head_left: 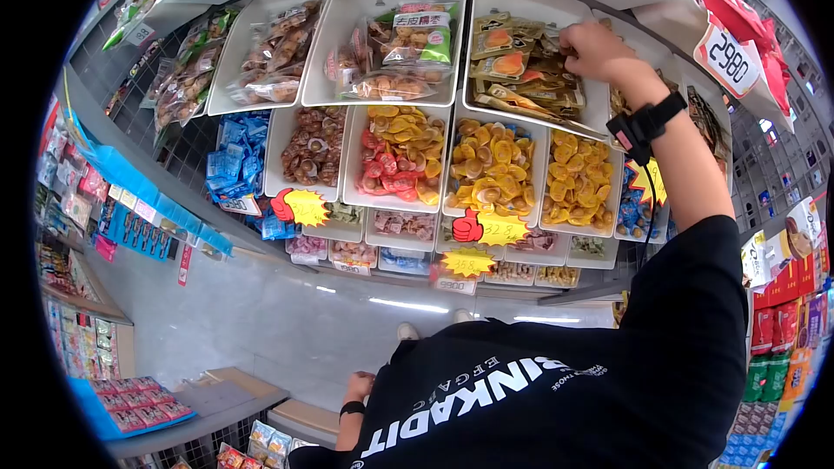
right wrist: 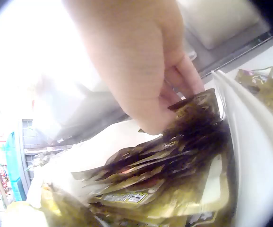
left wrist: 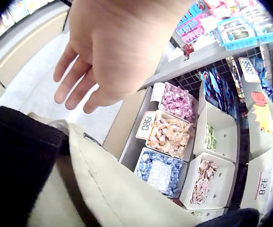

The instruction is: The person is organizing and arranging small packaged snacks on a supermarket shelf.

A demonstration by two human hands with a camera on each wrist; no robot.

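Observation:
My right hand (head_left: 599,52) reaches into a white bin (head_left: 599,117) of flat gold-brown snack packets (head_left: 543,78) on the upper shelf. In the right wrist view, thumb and fingers pinch the top edge of a packet (right wrist: 198,106) at the end of the stacked row, near the bin's white side wall (right wrist: 254,156). My fingertips are partly hidden behind that packet. Down by my side hangs my left hand (left wrist: 113,52), its fingers loosely extended and holding nothing, over the floor beside my light trousers (left wrist: 98,175).
Left of this bin stands another with clear bags of brown snacks (head_left: 421,35). Below are bins of yellow-wrapped pieces (head_left: 495,165) and red ones (head_left: 387,175). Price signs (head_left: 491,227) stick out from the shelf edges. A low display counter (head_left: 213,404) stands behind on the left.

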